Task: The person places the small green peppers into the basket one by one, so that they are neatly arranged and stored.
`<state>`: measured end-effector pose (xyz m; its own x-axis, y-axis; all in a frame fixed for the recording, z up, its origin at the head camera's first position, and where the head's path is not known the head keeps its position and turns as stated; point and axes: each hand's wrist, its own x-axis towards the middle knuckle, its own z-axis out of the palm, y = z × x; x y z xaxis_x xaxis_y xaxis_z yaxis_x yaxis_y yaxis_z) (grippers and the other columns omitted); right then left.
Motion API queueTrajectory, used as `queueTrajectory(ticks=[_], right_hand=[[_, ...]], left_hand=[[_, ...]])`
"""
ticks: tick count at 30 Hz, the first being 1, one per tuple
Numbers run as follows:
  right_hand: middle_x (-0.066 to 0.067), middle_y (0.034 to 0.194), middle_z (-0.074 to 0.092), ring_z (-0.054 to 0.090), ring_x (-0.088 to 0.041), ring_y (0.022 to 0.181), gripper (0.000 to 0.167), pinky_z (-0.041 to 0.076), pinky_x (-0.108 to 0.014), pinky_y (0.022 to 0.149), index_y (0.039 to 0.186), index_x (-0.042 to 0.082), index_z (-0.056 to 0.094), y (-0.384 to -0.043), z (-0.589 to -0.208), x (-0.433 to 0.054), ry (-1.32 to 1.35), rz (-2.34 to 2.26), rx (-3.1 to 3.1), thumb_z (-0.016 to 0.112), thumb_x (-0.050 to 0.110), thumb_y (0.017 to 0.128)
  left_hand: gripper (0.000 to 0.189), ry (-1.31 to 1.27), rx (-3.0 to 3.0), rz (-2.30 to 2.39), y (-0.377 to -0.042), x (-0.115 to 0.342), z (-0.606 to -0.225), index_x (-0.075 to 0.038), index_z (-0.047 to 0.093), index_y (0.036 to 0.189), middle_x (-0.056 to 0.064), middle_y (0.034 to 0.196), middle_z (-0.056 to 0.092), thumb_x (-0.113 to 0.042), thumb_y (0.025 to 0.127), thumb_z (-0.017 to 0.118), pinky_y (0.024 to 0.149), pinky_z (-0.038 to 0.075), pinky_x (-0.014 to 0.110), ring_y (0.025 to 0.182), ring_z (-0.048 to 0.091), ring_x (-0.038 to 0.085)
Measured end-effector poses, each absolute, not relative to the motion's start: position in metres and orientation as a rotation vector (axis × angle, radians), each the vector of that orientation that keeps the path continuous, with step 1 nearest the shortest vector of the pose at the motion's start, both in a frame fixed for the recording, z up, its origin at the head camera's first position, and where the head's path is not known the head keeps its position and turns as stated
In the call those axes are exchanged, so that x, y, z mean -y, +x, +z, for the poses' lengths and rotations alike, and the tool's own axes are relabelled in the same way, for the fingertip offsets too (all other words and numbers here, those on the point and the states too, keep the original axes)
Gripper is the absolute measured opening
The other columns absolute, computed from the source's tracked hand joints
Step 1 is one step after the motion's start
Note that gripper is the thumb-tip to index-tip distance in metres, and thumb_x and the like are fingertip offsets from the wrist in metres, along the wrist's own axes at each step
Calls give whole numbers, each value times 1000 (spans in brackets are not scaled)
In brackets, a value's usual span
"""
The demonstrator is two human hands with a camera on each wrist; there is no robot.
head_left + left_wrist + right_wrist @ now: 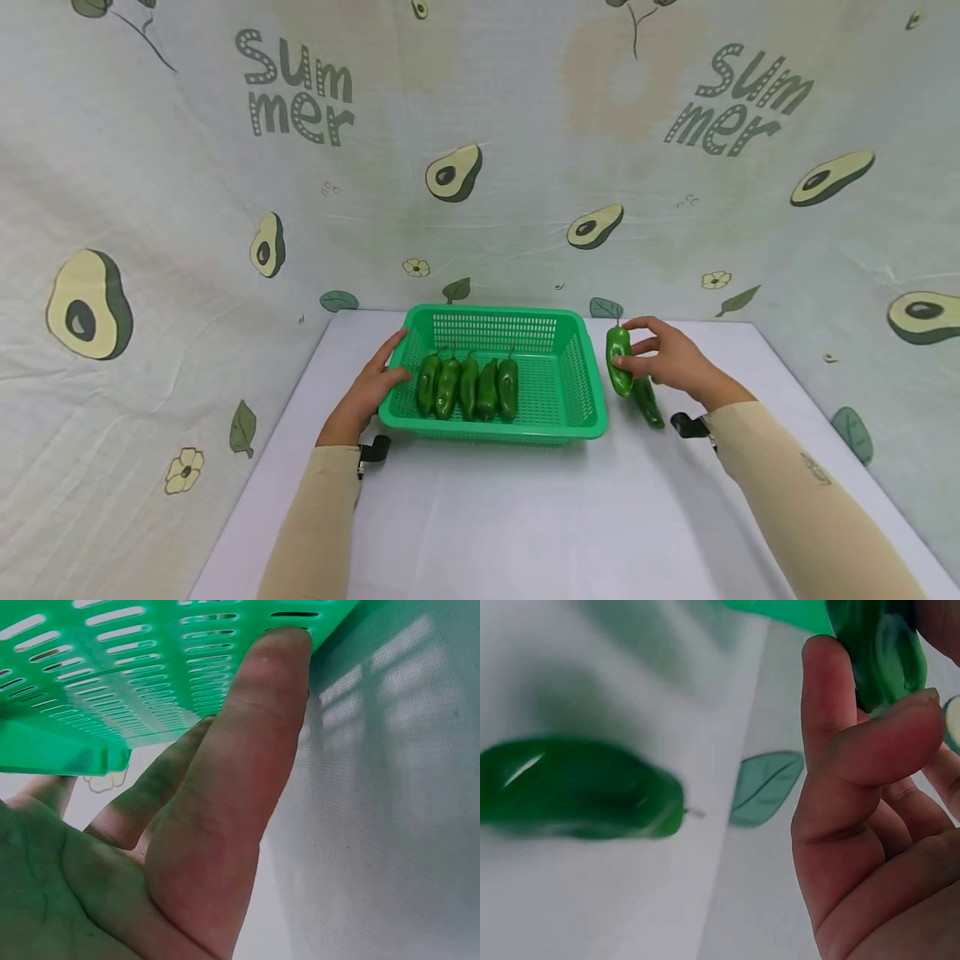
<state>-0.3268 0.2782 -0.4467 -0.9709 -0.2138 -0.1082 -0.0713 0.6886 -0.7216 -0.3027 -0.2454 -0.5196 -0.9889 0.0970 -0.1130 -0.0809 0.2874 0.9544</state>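
Note:
A green plastic basket stands on the table, its side walls slotted. My left hand grips its left rim, and in the left wrist view fingers reach up against the slotted wall. Several green peppers lie side by side in the left part of the basket, stems to the back. Just right of the basket, my right hand pinches another green pepper between thumb and fingers, stem up. One more pepper lies on the table below that hand, large in the right wrist view.
A white cloth covers the table. Behind and at both sides hangs a pale curtain printed with avocados, leaves and lettering. Small black devices are strapped at both wrists.

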Motion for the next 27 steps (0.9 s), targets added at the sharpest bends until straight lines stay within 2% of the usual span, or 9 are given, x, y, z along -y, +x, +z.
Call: queueTrajectory(ticks=[11, 18, 22, 25, 27], right_hand=[[-19, 127, 68, 76, -27, 88, 81, 54, -41, 71, 152, 16, 44, -342, -408, -217, -368, -1234, -2651, 85, 45, 89], [-19, 127, 67, 76, -33, 90, 78, 57, -46, 77, 151, 16, 45, -353, -408, -183, -438, -1249, -2614, 85, 43, 90], [-19, 130, 65, 76, -32, 88, 78, 58, -52, 81, 154, 22, 45, -356, -412, -166, -484, -1286, -2574, 85, 39, 90], [-19, 132, 63, 75, -30, 86, 76, 57, -53, 79, 155, 25, 47, -357, -414, -154, -518, -1290, -2544, 85, 36, 90], [-20, 132, 63, 75, -28, 85, 75, 57, -49, 76, 155, 24, 48, -358, -418, -146, -539, -1279, -2532, 85, 36, 91]], left_hand=[[88, 15, -2369, 1815, -305, 248, -516, -56, 27, 163, 16, 167, 30, -20, 91, 63, 81, 56, 43, 119, 58, 37], [89, 13, -2363, 1821, -305, 247, -517, -57, 27, 162, 16, 166, 32, -20, 90, 63, 81, 56, 43, 116, 59, 37], [87, -12, -2343, 1843, -305, 246, -519, -60, 30, 160, 15, 165, 34, -20, 90, 63, 80, 57, 44, 114, 61, 37], [87, -18, -2339, 1847, -304, 245, -521, -59, 29, 161, 16, 165, 33, -21, 90, 63, 79, 57, 44, 112, 61, 37], [88, -19, -2348, 1843, -302, 245, -521, -57, 29, 162, 17, 165, 32, -21, 89, 63, 78, 57, 44, 112, 60, 37]])
